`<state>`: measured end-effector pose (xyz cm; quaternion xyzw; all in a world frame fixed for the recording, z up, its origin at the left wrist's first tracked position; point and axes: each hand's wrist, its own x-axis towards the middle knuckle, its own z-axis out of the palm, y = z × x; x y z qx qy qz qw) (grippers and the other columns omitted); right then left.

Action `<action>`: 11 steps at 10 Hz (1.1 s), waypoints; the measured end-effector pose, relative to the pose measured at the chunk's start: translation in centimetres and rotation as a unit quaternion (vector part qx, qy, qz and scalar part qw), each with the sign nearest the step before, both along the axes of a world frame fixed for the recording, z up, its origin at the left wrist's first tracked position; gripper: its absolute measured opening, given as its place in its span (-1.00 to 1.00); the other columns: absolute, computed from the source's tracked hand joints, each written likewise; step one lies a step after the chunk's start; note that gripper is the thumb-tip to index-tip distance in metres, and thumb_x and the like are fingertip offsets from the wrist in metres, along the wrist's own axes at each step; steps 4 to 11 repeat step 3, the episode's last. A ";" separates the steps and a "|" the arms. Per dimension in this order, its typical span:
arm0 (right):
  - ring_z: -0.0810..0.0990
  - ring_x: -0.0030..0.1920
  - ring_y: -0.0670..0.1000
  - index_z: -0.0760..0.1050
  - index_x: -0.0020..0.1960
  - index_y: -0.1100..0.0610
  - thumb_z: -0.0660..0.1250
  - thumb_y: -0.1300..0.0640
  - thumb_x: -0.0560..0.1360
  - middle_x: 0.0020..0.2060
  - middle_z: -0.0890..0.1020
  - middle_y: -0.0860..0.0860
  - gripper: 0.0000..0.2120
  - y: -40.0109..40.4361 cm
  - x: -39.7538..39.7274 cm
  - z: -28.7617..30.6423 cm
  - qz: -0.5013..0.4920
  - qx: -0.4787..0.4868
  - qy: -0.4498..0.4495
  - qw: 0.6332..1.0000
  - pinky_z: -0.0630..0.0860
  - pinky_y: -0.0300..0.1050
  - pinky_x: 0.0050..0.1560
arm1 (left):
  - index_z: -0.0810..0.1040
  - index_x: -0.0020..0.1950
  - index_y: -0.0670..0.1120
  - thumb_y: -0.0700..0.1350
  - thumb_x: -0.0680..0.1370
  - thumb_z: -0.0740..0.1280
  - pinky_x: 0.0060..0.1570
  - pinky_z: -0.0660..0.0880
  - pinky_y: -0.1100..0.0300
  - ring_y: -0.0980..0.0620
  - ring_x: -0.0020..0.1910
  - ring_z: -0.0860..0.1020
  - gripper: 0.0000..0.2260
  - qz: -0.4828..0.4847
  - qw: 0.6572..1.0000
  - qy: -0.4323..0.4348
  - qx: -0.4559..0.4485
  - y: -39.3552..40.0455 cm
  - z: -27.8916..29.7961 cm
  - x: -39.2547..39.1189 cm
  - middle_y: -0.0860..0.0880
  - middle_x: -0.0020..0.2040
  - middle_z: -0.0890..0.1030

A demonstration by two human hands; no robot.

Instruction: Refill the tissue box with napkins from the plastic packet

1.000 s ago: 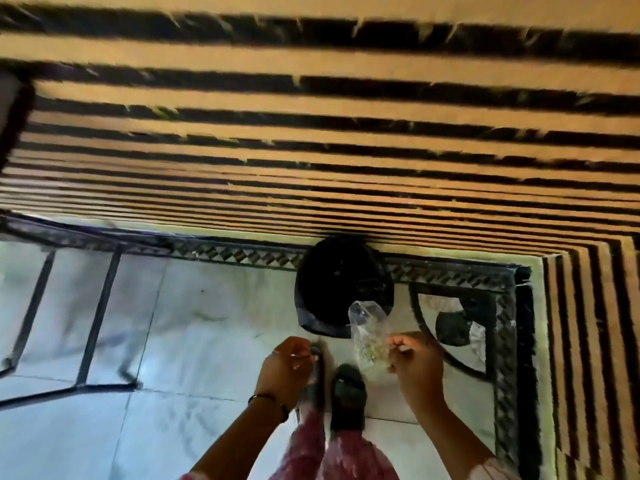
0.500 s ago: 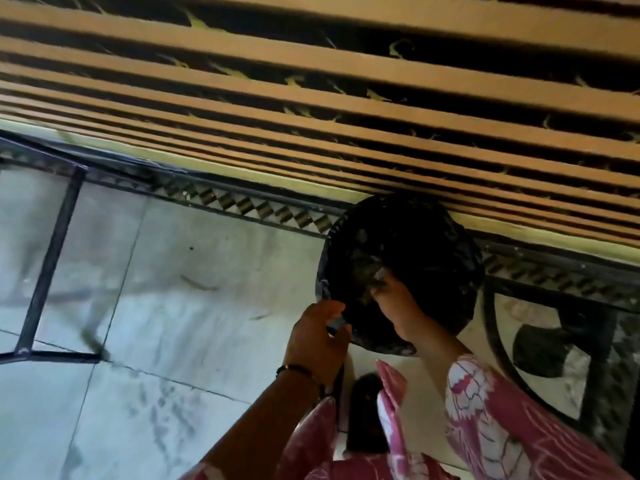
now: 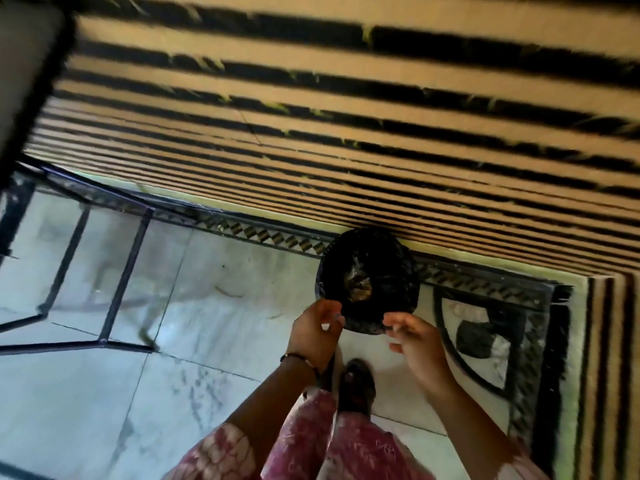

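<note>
A round black bin lined with a black bag stands on the floor against a slatted wall. A crumpled clear plastic packet lies inside it. My left hand hovers at the bin's near rim with its fingers loosely curled and nothing clearly in them; blur hides whether it touches the rim. My right hand is just in front of the rim, fingers spread and empty. No tissue box or napkins are in view.
A tan and black slatted wall fills the top. Black metal furniture legs stand at the left on the pale marble floor. My dark sandal is below the bin. A black patterned floor border runs right.
One second ago my right hand held the clear packet above the bin. It then reached into the bin, and now the packet lies inside and both hands have drawn back to the near rim.
</note>
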<state>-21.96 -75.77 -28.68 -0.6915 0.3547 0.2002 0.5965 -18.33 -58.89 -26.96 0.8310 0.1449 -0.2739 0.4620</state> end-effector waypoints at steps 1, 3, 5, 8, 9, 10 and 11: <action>0.56 -0.13 -0.03 0.54 -0.14 0.04 0.18 0.31 0.56 -0.17 0.60 -0.02 -0.74 0.4 -1.4 8.9 0.006 0.014 -0.053 0.998 0.51 -0.13 -0.14 | 0.56 0.07 -0.10 -0.18 0.50 0.31 0.04 0.54 0.10 -0.02 0.00 0.59 -0.84 -0.009 0.999 -0.039 -0.019 0.0 7.2 -1.7 -0.06 0.02 0.64; 0.57 -0.19 -0.08 0.56 -0.16 0.02 0.18 0.30 0.56 -0.19 0.63 -0.06 -0.72 1.2 -5.1 19.5 0.012 0.022 -0.110 0.994 0.52 -0.18 -0.19 | 0.57 0.00 -0.05 -0.19 0.51 0.31 -0.09 0.50 0.33 0.06 -0.07 0.60 -0.90 -0.001 0.990 -0.105 -0.094 0.6 16.6 -5.3 -0.01 -0.08 0.64; 0.57 -0.19 -0.08 0.56 -0.16 0.02 0.18 0.30 0.56 -0.19 0.63 -0.06 -0.72 1.2 -5.1 19.5 0.012 0.022 -0.110 0.994 0.52 -0.18 -0.19 | 0.57 0.00 -0.05 -0.19 0.51 0.31 -0.09 0.50 0.33 0.06 -0.07 0.60 -0.90 -0.001 0.990 -0.105 -0.094 0.6 16.6 -5.3 -0.01 -0.08 0.64; 0.57 -0.19 -0.08 0.56 -0.16 0.02 0.18 0.30 0.56 -0.19 0.63 -0.06 -0.72 1.2 -5.1 19.5 0.012 0.022 -0.110 0.994 0.52 -0.18 -0.19 | 0.57 0.00 -0.05 -0.19 0.51 0.31 -0.09 0.50 0.33 0.06 -0.07 0.60 -0.90 -0.001 0.990 -0.105 -0.094 0.6 16.6 -5.3 -0.01 -0.08 0.64; 0.57 -0.19 -0.08 0.56 -0.16 0.02 0.18 0.30 0.56 -0.19 0.63 -0.06 -0.72 1.2 -5.1 19.5 0.012 0.022 -0.110 0.994 0.52 -0.18 -0.19 | 0.57 0.00 -0.05 -0.19 0.51 0.31 -0.09 0.50 0.33 0.06 -0.07 0.60 -0.90 -0.001 0.990 -0.105 -0.094 0.6 16.6 -5.3 -0.01 -0.08 0.64; 0.57 -0.19 -0.08 0.56 -0.16 0.02 0.18 0.30 0.56 -0.19 0.63 -0.06 -0.72 1.2 -5.1 19.5 0.012 0.022 -0.110 0.994 0.52 -0.18 -0.19 | 0.57 0.00 -0.05 -0.19 0.51 0.31 -0.09 0.50 0.33 0.06 -0.07 0.60 -0.90 -0.001 0.990 -0.105 -0.094 0.6 16.6 -5.3 -0.01 -0.08 0.64; 0.57 -0.19 -0.08 0.56 -0.16 0.02 0.18 0.30 0.56 -0.19 0.63 -0.06 -0.72 1.2 -5.1 19.5 0.012 0.022 -0.110 0.994 0.52 -0.18 -0.19 | 0.57 0.00 -0.05 -0.19 0.51 0.31 -0.09 0.50 0.33 0.06 -0.07 0.60 -0.90 -0.001 0.990 -0.105 -0.094 0.6 16.6 -5.3 -0.01 -0.08 0.64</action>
